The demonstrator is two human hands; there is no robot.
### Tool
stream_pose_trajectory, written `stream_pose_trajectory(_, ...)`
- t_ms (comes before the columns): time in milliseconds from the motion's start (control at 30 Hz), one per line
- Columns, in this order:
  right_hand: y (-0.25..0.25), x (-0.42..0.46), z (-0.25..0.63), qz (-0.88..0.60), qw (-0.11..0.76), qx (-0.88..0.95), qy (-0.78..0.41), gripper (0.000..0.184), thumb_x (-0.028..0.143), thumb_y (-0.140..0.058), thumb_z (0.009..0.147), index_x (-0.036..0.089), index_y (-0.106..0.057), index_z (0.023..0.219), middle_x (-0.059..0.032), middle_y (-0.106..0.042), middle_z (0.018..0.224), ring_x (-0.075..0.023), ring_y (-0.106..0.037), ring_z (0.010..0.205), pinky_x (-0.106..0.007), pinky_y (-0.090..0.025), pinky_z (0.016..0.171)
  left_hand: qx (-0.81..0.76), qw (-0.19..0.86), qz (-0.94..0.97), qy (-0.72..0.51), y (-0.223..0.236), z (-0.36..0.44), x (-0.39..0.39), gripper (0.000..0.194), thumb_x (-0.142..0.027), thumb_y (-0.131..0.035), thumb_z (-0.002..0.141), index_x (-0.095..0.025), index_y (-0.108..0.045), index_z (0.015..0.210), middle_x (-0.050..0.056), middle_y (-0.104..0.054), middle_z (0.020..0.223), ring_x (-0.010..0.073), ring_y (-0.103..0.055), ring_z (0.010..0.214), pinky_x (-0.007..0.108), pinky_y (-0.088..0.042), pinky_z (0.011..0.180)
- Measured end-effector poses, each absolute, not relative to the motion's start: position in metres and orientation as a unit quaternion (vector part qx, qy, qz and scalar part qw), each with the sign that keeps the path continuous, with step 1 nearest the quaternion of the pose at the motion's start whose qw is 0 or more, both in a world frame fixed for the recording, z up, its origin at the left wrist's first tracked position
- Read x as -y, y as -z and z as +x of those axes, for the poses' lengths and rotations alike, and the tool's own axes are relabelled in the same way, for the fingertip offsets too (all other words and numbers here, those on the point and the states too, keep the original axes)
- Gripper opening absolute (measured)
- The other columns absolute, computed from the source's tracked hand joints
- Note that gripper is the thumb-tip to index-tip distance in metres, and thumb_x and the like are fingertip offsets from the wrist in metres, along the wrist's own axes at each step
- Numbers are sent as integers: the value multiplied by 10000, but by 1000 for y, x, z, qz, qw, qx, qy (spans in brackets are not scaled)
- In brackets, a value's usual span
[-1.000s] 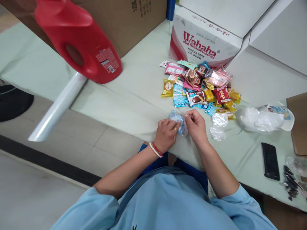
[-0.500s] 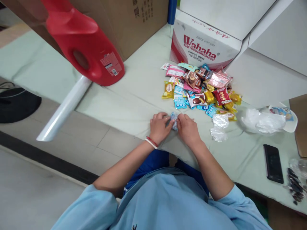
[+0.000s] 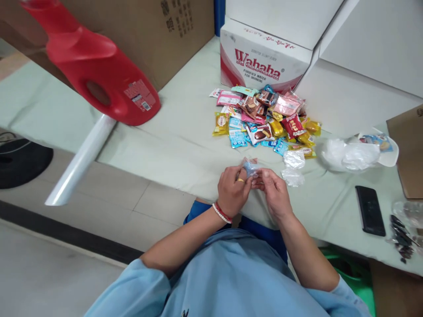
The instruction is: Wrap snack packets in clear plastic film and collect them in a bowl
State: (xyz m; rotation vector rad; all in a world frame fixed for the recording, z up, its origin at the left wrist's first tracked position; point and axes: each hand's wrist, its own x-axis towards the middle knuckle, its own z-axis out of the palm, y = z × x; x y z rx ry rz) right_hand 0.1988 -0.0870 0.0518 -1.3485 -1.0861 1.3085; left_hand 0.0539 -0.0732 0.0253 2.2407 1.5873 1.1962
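Between my hands is a small blue packet (image 3: 251, 167) wrapped in crinkled clear plastic film, at the near edge of the table. My left hand (image 3: 231, 190), with a ring and bracelets, is closed around its left side. From the right, my right hand (image 3: 275, 191) pinches the film with thumb and fingers. The fingers hide part of the packet. Just beyond lies a heap of wrapped snacks (image 3: 259, 132) in blue, yellow, red, pink and brown packaging. Clear plastic clumps (image 3: 293, 163) rest right of my hands.
A Wahaha carton (image 3: 261, 66) stands behind the snacks. At the left are a big red bottle (image 3: 109, 70) and a white tube (image 3: 81, 160) jutting past the table edge. On the right lie clear plastic bags (image 3: 352, 155), a black phone (image 3: 370, 211) and a bag of dark pieces (image 3: 401, 237).
Both hands have come up off the tabletop, bringing the packet slightly to the right. My left hand has turned and curled around it. The whole view has shifted a little.
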Motion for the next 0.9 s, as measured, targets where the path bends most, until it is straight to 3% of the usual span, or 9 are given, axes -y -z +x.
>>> stream_pose_trajectory(200, -43, 100, 208, -555, 498, 397, -535, 449, 684, -608, 934, 254, -670, 1049, -39, -721, 1010, -215, -669, 911, -334, -610, 769, -470, -13, 787, -399, -22, 69, 81, 203, -243, -588, 998, -161, -644, 1175, 156, -736, 1095, 268, -664, 1074, 403, -465, 861)
stream_pose_trajectory(400, -32, 107, 217, -589, 472, 425, -500, 457, 690, -581, 944, 245, -678, 980, -41, -732, 949, -232, -659, 900, -339, -554, 784, -398, 56, 831, -385, -19, 76, 93, 319, -241, -572, 963, -169, -669, 1258, 166, -741, 1242, 296, -640, 1250, 493, -395, 1046)
stream_pose_trajectory(633, -16, 99, 212, -611, 488, 356, -511, 464, 686, -676, 857, 228, -677, 931, -33, -729, 866, -226, -644, 862, -330, -535, 771, -318, 96, 880, -338, -2, 78, 104, 227, -161, -566, 902, -159, -745, 1041, 145, -744, 1257, 287, -580, 1377, 532, -306, 1182)
stream_pose_trajectory(733, -12, 99, 209, -594, 517, 308, -533, 387, 591, -763, 811, 234, -688, 942, -13, -730, 871, -204, -640, 817, -315, -534, 754, -275, 133, 906, -292, -5, 68, 99, 180, -150, -574, 900, -165, -738, 971, 117, -770, 1148, 279, -573, 1384, 515, -324, 1208)
stream_pose_trajectory(833, -14, 106, 218, -588, 539, 298, -523, 352, 535, -778, 820, 244, -723, 1010, -20, -748, 926, -208, -662, 852, -334, -554, 808, -242, 170, 911, -287, -11, 43, 94, 218, -115, -533, 936, -175, -719, 1033, 93, -774, 1145, 220, -619, 1315, 423, -424, 1160)
stream_pose_trajectory(900, -20, 110, 240, -604, 557, 299, -486, 347, 515, -776, 836, 248, -738, 1053, -30, -757, 971, -214, -676, 892, -353, -566, 846, -261, 166, 904, -295, -11, 20, 91, 217, -121, -537, 955, -191, -698, 1081, 80, -778, 1128, 237, -655, 1240, 475, -447, 1136)
